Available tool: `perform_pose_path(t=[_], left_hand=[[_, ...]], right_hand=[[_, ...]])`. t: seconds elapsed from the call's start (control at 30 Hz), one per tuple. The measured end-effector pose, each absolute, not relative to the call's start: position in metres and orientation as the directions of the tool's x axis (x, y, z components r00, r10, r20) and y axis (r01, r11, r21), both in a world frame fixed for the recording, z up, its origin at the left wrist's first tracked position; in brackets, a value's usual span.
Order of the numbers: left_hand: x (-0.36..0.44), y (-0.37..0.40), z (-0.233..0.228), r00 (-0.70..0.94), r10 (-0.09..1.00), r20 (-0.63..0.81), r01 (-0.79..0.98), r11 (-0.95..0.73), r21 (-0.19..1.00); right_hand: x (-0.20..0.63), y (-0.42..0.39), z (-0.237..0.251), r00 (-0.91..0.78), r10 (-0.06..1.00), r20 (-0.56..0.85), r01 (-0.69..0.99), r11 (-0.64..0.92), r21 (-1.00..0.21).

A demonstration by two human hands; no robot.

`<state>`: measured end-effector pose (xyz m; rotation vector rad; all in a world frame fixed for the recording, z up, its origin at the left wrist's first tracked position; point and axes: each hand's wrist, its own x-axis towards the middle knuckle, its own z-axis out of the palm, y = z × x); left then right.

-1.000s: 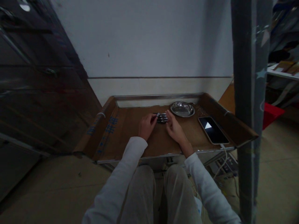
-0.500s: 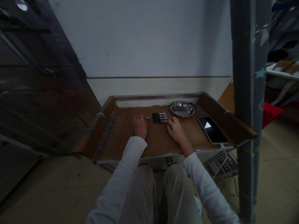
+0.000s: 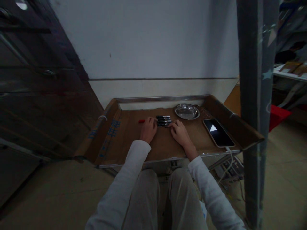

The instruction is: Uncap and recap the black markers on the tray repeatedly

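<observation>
Black pens (image 3: 164, 120) lie between both hands, touching fingertips.

Desk (image 3: 134, 143): low, set against the wall (image 3: 148, 41), directly ahead of the seated person's knees.
Row of markers (image 3: 164, 120): centre of the desk, toward the back, laid side by side.
Single pen (image 3: 141, 121): left of the marker row, lying apart from it.
Left hand (image 3: 148, 129): on the desk between the single pen and the marker row, at the row's left end.
Right hand (image 3: 179, 132): on the desk, at the row's right end.
Dish (image 3: 187, 111): back of the desk, right of the markers.
Phone (image 3: 218, 133): right side of the desk, in front of the dish, near the front edge.
Cabinet (image 3: 35, 83): left of the desk.
Post (image 3: 256, 95): right of the desk, nearer the viewer.
</observation>
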<state>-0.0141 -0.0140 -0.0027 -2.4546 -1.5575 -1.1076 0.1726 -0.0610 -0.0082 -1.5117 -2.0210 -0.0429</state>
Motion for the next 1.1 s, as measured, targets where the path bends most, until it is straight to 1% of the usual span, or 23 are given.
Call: perform_pose_path(t=[0.07,0.1,0.4,0.6,0.83,1.0,1.1], left_hand=[[-0.0121,-0.0183,-0.0021,0.367,0.757,0.54,0.751,-0.584,0.307],[-0.0115,-0.0197,-0.002,0.395,0.753,0.526,0.739,-0.601,0.304],[-0.0132,-0.0212,-0.0003,0.425,0.761,0.49,0.739,-0.604,0.298],[-0.0122,-0.0214,0.0018,0.477,0.766,0.431,0.701,-0.627,0.339],[-0.0125,-0.0203,-0.0005,0.564,0.706,0.428,0.59,-0.707,0.39],[-0.0124,-0.0197,-0.0004,0.581,0.716,0.386,0.557,-0.696,0.454],[-0.012,-0.0209,0.0005,0.577,0.728,0.371,0.545,-0.681,0.489]], right_hand=[[0.1726,-0.0613,-0.0076,-0.163,0.865,0.475,0.887,0.339,-0.313],[0.1726,-0.0613,-0.0075,-0.16,0.867,0.472,0.892,0.332,-0.307],[0.1729,-0.0594,-0.0109,-0.168,0.878,0.448,0.906,0.316,-0.28],[0.1723,-0.0604,-0.0092,-0.174,0.878,0.446,0.911,0.315,-0.266],[0.1718,-0.0611,-0.0081,-0.203,0.873,0.443,0.908,0.338,-0.249],[0.1711,-0.0605,-0.009,-0.196,0.868,0.455,0.908,0.336,-0.249],[0.1707,-0.0599,-0.0091,-0.244,0.858,0.452,0.878,0.394,-0.272]])
